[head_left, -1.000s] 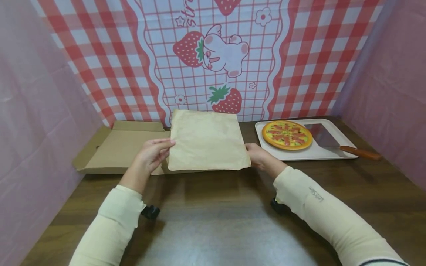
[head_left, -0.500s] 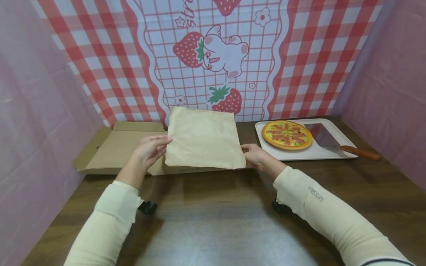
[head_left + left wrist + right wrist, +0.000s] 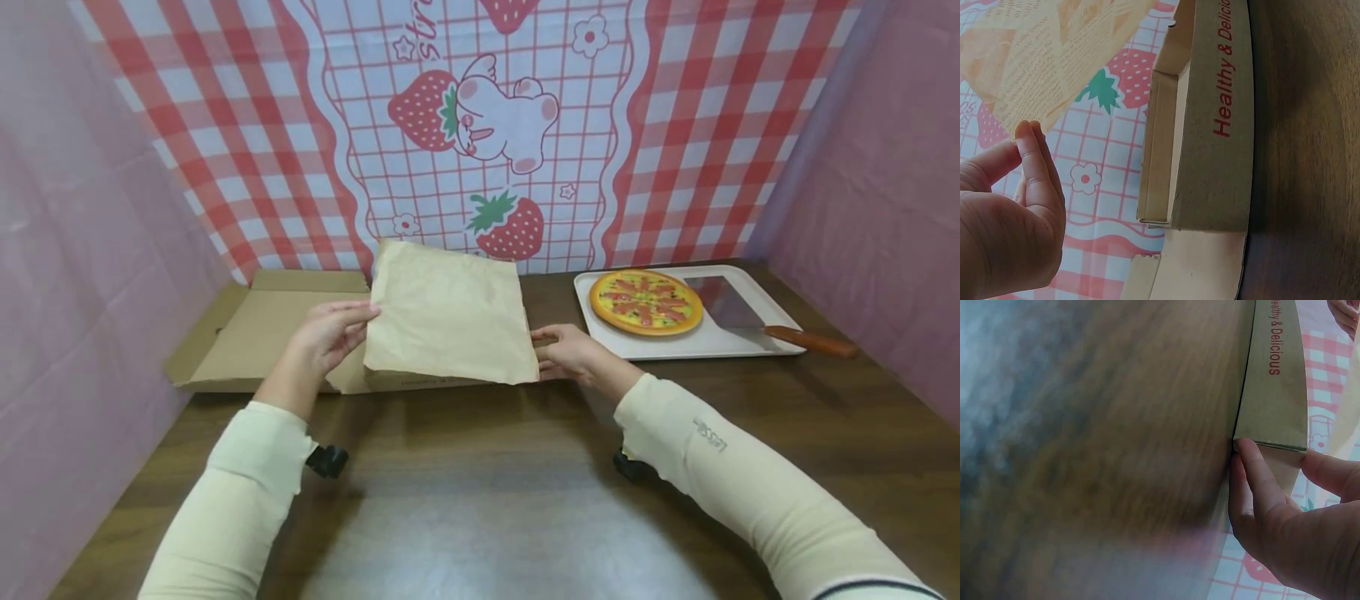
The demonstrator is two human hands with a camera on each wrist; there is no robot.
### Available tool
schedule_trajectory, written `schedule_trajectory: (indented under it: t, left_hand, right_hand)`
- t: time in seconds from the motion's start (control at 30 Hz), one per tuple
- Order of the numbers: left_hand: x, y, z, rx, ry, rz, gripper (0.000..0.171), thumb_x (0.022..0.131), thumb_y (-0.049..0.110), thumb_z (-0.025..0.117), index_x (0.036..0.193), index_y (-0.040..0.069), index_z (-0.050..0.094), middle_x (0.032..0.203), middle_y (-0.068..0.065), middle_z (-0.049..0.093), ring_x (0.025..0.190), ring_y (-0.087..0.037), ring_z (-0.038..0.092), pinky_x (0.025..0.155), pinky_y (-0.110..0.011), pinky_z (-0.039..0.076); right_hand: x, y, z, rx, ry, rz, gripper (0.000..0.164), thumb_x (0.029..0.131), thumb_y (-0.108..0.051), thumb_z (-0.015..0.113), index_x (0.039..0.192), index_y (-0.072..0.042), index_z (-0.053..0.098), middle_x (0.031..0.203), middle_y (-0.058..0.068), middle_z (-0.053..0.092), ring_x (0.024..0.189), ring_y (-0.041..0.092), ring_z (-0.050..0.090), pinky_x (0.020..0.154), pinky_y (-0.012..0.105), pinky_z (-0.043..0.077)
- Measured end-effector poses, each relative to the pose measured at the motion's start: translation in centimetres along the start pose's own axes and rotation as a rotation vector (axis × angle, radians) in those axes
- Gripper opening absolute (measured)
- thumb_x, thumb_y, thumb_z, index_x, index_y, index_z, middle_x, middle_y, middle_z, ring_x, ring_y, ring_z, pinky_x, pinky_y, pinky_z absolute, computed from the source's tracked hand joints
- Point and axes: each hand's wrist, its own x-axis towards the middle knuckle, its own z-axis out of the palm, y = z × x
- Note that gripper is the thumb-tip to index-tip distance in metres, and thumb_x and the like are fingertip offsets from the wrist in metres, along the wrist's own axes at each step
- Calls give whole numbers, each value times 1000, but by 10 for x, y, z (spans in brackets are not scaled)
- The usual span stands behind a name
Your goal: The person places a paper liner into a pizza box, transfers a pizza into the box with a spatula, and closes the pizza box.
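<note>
My left hand (image 3: 326, 337) pinches the left edge of a tan sheet of food wrapping paper (image 3: 450, 317) between thumb and fingertips. Newspaper-like print covers the face of the paper (image 3: 1041, 69) seen in the left wrist view. Beneath the raised sheet stands an open cardboard pizza box (image 3: 1222, 162) with red "Healthy & Delicious" lettering; the sheet hides most of its inside from the head camera. My right hand (image 3: 573, 354) is at the right end of the box. In the right wrist view its thumb and fingers (image 3: 1260, 481) grip the box's front corner from top rim to bottom.
The box's flap-edged lid (image 3: 258, 333) lies spread to the left. At the back right a white tray (image 3: 720, 346) bears a toy-like pizza (image 3: 647, 304) and a spatula (image 3: 806, 340), its wooden handle jutting past the rim. A strawberry-print cloth (image 3: 495, 125) hangs behind.
The paper has shifted left along with my left hand. My right hand has moved slightly left, its fingers spreading from the paper's edge to the box corner.
</note>
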Motion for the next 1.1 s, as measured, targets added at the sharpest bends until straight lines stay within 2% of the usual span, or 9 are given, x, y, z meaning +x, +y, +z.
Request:
schedule_trajectory:
  t: [0.17, 0.37, 0.53, 0.9, 1.1]
  left_hand:
    - [2, 2, -3, -1, 9, 1, 19, 92, -6, 61, 82, 7, 69, 76, -1, 70, 67, -6, 65, 62, -14, 53]
    - [3, 3, -6, -20, 16, 9, 14, 87, -6, 68, 82, 7, 70, 78, -2, 70, 66, -6, 65, 61, -14, 53]
    - [4, 4, -6, -40, 21, 14, 20, 91, -8, 61, 79, 6, 70, 75, -1, 70, 65, -7, 66, 61, -15, 54]
    - [7, 5, -3, -78, 47, 35, 26, 91, -9, 58, 73, 4, 71, 73, -3, 70, 64, -7, 66, 59, -14, 53]
    - [9, 6, 2, -88, 76, 50, 28, 91, -9, 58, 71, 4, 70, 70, -2, 69, 64, -7, 66, 60, -15, 54]
  right_hand:
    - [0, 0, 0, 33, -3, -8, 58, 94, 7, 53, 145, 12, 26, 102, 17, 53, 70, 16, 62, 75, 34, 59]
    - [-2, 0, 1, 26, 3, -16, 58, 94, 7, 53, 145, 13, 26, 102, 17, 51, 69, 16, 60, 76, 35, 59]
    - [-2, 0, 2, 25, 7, -16, 59, 94, 7, 53, 146, 13, 25, 102, 17, 50, 70, 17, 60, 77, 36, 59]
    - [-1, 0, 2, -2, 14, -4, 59, 95, 7, 52, 147, 12, 24, 116, 23, 46, 72, 18, 59, 78, 36, 59]
    - [-1, 0, 3, 0, 26, -5, 59, 95, 7, 52, 147, 12, 25, 110, 22, 49, 70, 18, 60, 77, 36, 59]
